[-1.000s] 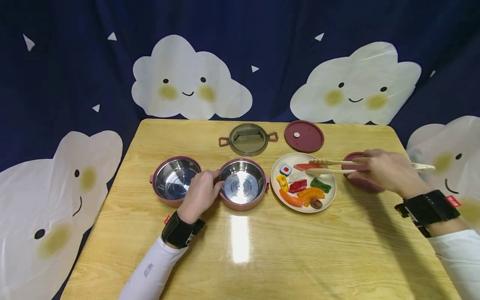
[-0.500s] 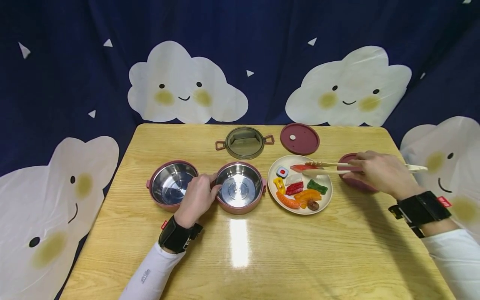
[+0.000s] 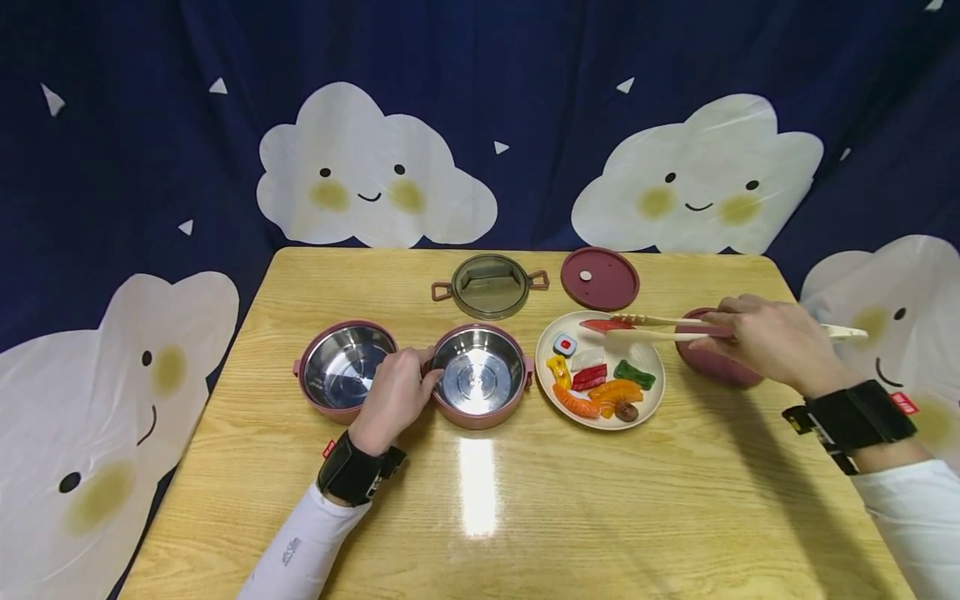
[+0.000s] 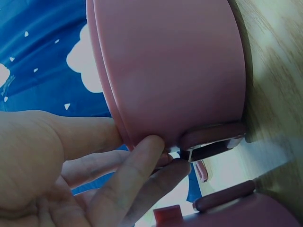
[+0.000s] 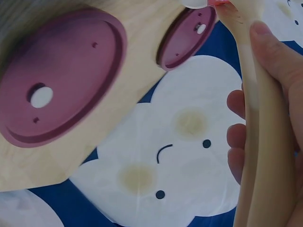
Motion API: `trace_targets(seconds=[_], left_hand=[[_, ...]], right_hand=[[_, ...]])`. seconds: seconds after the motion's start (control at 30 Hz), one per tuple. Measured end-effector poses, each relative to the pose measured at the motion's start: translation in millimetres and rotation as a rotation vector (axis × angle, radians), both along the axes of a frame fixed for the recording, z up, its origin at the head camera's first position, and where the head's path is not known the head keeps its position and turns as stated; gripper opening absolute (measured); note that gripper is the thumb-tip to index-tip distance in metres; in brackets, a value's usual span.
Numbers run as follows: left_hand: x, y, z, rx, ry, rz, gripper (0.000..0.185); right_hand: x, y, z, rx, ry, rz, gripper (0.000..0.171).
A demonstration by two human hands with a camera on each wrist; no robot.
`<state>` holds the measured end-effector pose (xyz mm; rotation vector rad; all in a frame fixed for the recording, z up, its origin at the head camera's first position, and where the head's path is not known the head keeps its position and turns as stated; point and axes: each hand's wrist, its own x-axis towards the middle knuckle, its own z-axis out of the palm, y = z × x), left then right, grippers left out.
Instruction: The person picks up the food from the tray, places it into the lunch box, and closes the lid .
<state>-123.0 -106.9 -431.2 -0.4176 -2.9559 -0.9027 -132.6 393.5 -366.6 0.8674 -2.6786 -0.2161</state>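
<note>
My left hand (image 3: pixel 408 379) grips the left side handle of the middle steel-lined pink bowl (image 3: pixel 480 375). In the left wrist view its fingers (image 4: pixel 142 165) pinch the latch handle (image 4: pixel 210 137) low on the bowl's pink wall (image 4: pixel 180 71). A second empty bowl (image 3: pixel 347 367) stands just left of that hand. My right hand (image 3: pixel 738 329) holds beige tongs (image 3: pixel 652 327), which pinch a red food piece (image 3: pixel 600 325) over the far edge of the cream plate (image 3: pixel 654 398). Several toy food pieces lie on the plate. The right wrist view shows the tongs' arms (image 5: pixel 255 118) under my fingers.
At the back of the wooden table (image 3: pixel 525 517) lie a grey-green lid with handles (image 3: pixel 489 285) and a maroon lid (image 3: pixel 600 277). Another maroon lid (image 3: pixel 712 367) lies under my right hand, shown also as the lid (image 5: pixel 61 75). A cloud-print curtain hangs all round.
The tongs have risen a little with the red piece, which now hangs above the plate's far edge. My left hand has stayed on the middle bowl.
</note>
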Motion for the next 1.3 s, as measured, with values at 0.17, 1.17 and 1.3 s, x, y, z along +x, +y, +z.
trace_targets(seconds=[0.17,1.17,1.3], left_hand=[[-0.4,0.3,1.4,0.0,-0.009,0.002,0.026],[2.1,0.0,-0.2,0.0,-0.003,0.001,0.026],[2.1,-1.0,-0.7,-0.005,0.029,-0.008,0.026]], right_hand=[[-0.4,-3.7,11.1,-0.011,0.035,0.006,0.031],[3.9,-83.1,55.4,-0.063,0.103,0.221,0.037],[1.8,-99.7,55.1,-0.044,0.103,0.237,0.037]])
